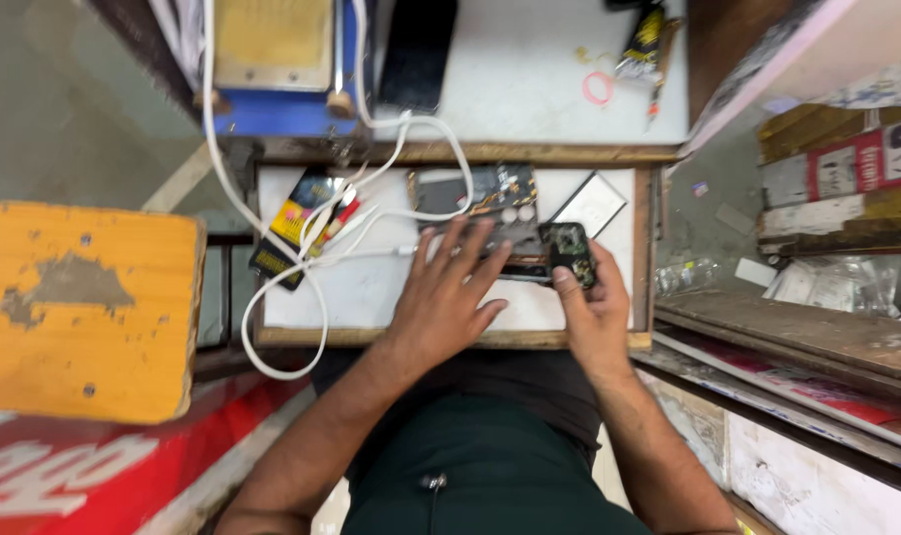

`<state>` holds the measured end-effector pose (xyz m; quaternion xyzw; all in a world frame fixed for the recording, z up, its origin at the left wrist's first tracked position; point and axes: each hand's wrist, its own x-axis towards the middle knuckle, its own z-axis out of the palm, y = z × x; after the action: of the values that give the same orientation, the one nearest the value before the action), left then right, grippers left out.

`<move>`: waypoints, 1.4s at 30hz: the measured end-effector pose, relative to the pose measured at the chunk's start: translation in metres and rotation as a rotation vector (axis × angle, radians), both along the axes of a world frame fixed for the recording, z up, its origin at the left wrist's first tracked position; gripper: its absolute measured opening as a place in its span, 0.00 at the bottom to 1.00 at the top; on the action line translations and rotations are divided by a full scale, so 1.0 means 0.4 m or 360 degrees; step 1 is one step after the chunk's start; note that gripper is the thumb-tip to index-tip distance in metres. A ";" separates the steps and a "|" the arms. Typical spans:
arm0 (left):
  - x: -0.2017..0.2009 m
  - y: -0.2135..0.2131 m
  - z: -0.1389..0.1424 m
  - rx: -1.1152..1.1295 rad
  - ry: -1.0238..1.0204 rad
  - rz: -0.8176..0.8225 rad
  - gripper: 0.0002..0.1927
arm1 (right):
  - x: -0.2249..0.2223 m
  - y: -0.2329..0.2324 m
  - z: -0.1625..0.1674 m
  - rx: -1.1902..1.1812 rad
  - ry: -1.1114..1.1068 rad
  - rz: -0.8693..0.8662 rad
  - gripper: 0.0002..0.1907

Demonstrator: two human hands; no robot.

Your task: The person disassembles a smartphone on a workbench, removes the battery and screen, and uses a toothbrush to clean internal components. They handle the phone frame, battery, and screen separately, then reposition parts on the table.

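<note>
Our left hand [448,297] lies flat with its fingers spread and presses down on the opened phone [480,213], which rests in the middle of the white tray [371,292] on the bench. This hand grips nothing; it only holds the phone steady. Our right hand [594,312] is closed around a small dark part [567,250], which looks like a camera cover or module, pinched between thumb and fingers just beside the right end of the phone.

We judge that the step in hand is the handling of this small part at the phone's corner. The next move asks for a steady left hand and careful alignment of the part.

Further out, a white cable [302,277] loops over the tray, a silver flat piece [591,203] lies behind the phone, and an orange stool [86,307] stands at our left.
</note>
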<state>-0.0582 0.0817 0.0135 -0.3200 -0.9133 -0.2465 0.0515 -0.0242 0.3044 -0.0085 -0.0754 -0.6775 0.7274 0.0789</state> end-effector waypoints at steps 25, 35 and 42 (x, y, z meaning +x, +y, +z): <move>-0.035 -0.197 -0.078 0.0638 -0.0279 0.0918 0.13 | -0.044 0.010 -0.082 -0.0858 -0.0306 0.0170 0.15; -0.106 -0.340 -0.071 -0.0220 -0.0135 0.1151 0.14 | -0.047 0.025 -0.110 -0.0424 -0.0484 0.0360 0.20; -0.108 -0.341 -0.065 -0.0362 -0.0143 0.1101 0.12 | -0.064 0.030 -0.105 -0.0408 -0.0596 0.0415 0.20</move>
<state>-0.1015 -0.0546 -0.0124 0.0152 -0.9904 -0.1253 0.0556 -0.0498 0.3163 -0.0505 -0.1300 -0.5867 0.7846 -0.1524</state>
